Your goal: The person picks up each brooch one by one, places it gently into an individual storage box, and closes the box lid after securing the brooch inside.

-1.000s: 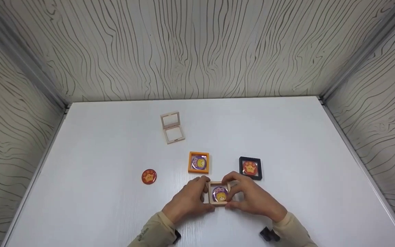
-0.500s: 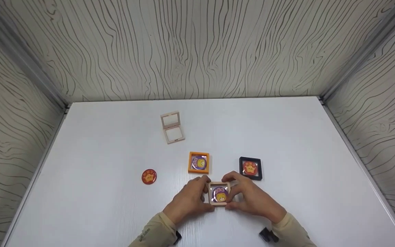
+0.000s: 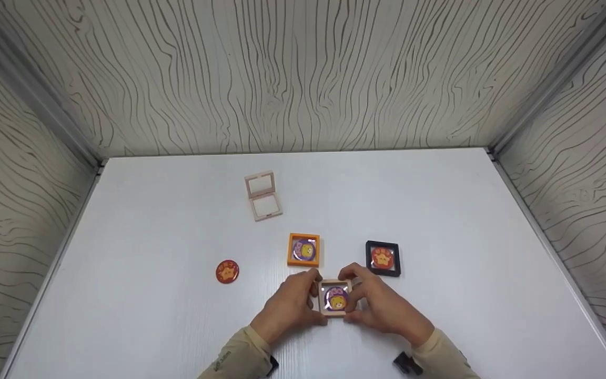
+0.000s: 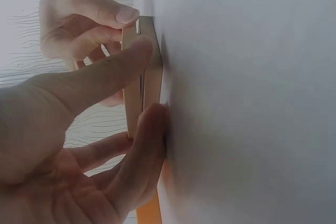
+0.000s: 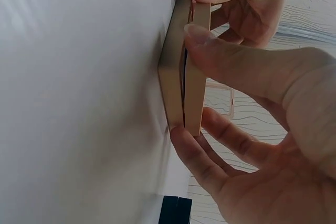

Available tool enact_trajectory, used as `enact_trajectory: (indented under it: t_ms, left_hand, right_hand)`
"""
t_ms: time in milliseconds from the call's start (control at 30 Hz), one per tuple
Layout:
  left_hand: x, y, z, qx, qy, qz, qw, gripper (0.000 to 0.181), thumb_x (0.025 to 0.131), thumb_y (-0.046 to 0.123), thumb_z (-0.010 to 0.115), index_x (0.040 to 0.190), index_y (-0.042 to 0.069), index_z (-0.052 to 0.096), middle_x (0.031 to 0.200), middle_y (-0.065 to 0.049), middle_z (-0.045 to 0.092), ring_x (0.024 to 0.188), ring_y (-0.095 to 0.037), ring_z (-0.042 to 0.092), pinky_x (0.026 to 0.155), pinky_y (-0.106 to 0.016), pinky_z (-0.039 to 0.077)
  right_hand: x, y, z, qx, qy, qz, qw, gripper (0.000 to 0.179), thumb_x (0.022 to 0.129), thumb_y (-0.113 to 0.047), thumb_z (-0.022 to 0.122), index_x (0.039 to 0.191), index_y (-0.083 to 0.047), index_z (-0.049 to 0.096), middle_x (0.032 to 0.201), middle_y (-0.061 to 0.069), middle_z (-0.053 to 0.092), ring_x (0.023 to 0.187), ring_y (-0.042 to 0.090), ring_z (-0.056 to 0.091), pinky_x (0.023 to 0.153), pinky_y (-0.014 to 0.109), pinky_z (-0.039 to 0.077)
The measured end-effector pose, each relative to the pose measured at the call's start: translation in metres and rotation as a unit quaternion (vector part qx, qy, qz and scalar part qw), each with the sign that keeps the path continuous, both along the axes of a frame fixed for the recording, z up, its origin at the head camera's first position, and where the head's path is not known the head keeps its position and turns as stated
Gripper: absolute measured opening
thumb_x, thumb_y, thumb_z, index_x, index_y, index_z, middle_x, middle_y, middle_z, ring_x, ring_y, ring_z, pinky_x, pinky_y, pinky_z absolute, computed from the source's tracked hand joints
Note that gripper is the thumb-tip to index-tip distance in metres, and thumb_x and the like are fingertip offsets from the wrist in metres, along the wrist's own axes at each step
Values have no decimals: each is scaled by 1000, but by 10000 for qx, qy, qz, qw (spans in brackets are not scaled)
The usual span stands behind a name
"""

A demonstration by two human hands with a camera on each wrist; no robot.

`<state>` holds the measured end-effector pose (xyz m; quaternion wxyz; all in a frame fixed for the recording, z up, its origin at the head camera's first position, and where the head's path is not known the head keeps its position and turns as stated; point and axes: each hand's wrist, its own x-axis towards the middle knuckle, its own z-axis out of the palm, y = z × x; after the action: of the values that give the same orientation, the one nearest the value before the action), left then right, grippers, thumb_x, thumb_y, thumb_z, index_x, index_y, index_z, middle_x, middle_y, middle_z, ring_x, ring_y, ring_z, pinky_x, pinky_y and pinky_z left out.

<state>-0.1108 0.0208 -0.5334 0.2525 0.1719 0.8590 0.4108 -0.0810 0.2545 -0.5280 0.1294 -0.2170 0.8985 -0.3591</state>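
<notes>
A light wooden display frame (image 3: 323, 298) with a round purple bear badge (image 3: 336, 300) inside lies between both hands at the table's front. My left hand (image 3: 290, 304) grips its left side, thumb on the near edge and fingers at the far edge. My right hand (image 3: 390, 308) holds the right side likewise, one bent finger over the face by the badge. In the left wrist view the frame's two halves (image 4: 133, 85) sit almost together, a thin dark gap between them. The right wrist view shows that gap along the frame's edge (image 5: 195, 95) too, right thumb across it.
Just beyond the hands lie an orange frame (image 3: 291, 250) with a bear badge and a black frame (image 3: 397, 259) with a red star badge. A loose red star badge (image 3: 227, 271) is at left. Farther back, an unfolded wooden frame (image 3: 252, 208) lies on the white table (image 3: 440, 200).
The held frame's face has tipped slightly, and bright reflections now show on its clear window. Both hands keep their grip in nearly the same place. The other frames and the loose badge stay put.
</notes>
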Motion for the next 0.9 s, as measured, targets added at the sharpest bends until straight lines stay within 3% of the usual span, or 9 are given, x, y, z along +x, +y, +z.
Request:
enact_trajectory:
  t_ms: [300, 667, 900]
  left_hand:
    - [3, 0, 2, -62, 391, -55, 9992, 59, 69, 7, 100, 114, 11, 62, 89, 2, 60, 72, -8, 55, 61, -24, 46]
    - [1, 0, 0, -15, 103, -36, 9999, 57, 71, 8, 99, 113, 13, 60, 92, 2, 60, 77, -10, 55, 64, -26, 46]
    - [3, 0, 0, -55, 215, -129, 9997, 63, 73, 10, 99, 123, 11, 60, 95, 3, 59, 80, -9, 56, 66, -25, 49]
  right_hand:
    - [-1, -6, -3, 110, 118, -98, 9998, 27, 75, -6, 94, 66, -21, 74, 138, 3, 55, 131, 28, 56, 113, 52, 50]
    - [-2, -2, -6, 23, -79, -95, 9999, 25, 75, -9, 94, 68, -22, 75, 138, 5, 58, 134, 31, 56, 116, 56, 46]
    - [-1, 1, -5, 176, 20, 25, 9998, 24, 77, -11, 92, 71, -25, 73, 142, 7, 61, 135, 34, 56, 116, 61, 45]
